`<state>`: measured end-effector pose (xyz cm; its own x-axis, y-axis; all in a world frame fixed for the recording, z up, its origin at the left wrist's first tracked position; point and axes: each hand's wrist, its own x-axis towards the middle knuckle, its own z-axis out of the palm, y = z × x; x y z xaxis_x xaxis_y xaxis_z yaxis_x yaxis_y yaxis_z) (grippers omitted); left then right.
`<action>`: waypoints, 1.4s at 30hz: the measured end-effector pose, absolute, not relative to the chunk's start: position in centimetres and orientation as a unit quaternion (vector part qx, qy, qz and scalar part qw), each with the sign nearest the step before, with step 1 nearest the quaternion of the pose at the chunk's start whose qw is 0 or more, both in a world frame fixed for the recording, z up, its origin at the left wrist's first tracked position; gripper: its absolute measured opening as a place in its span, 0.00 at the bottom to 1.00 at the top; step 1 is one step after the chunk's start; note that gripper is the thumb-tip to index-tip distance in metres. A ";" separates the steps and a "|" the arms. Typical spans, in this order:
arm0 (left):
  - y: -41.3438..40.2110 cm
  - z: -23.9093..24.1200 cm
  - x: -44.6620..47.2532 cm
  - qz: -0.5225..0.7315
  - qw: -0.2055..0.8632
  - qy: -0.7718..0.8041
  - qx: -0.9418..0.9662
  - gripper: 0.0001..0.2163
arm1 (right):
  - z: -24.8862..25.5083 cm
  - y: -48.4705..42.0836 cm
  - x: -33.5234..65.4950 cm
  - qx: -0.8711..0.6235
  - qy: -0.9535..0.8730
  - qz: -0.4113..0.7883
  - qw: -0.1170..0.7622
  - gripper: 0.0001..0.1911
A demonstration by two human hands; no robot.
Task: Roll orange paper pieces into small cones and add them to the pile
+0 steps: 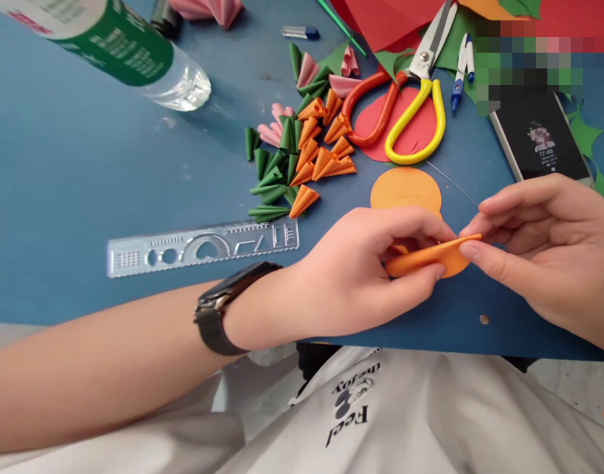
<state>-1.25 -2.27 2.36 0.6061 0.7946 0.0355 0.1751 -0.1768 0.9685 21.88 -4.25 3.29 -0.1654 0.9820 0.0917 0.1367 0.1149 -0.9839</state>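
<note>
Between both hands is a rolled piece of orange paper [420, 258], narrow at its right tip and wider on the left. My left hand [361, 270], with a dark watch on its wrist, pinches the wide body between thumb and fingers. At the narrow tip, the thumb and a finger of my right hand [543, 243] close on the same paper. A thin wire or needle-like strand [453, 182] reaches my right index fingertip. Beneath and behind the hands lie flat orange paper circles [405, 187]. Several small orange paper cones [326, 161] are piled beyond my left hand, mixed with green cones [275, 174].
Red-and-yellow-handled scissors [418, 122] lie over a red paper circle [368, 122]. A clear ruler [203, 249] sits left of the hands, and a water bottle [134, 52] lies farther back. Pens [460, 72] and a phone [541, 138] are at the right.
</note>
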 end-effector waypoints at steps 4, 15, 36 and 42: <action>-2.4 2.5 -1.2 0.277 0.558 0.368 0.690 0.08 | 3.4 -4.3 21.8 -0.471 -0.588 0.475 0.455 0.17; -2.2 3.4 -1.2 0.252 0.577 0.378 0.679 0.05 | 3.4 -4.1 21.9 -0.465 -0.570 0.496 0.461 0.17; -1.6 4.3 -1.1 0.197 0.647 0.406 0.615 0.05 | 3.3 -3.8 22.3 -0.453 -0.640 0.444 0.434 0.16; -1.8 4.1 -1.3 0.185 0.651 0.396 0.621 0.11 | 3.1 -3.6 23.2 -0.430 -0.673 0.454 0.394 0.13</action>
<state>-1.29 -1.81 4.07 0.6186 0.7317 -0.2862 0.2507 0.1614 0.9545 23.15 -3.59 3.05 -0.3182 0.9375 0.1405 0.2217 0.2177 -0.9505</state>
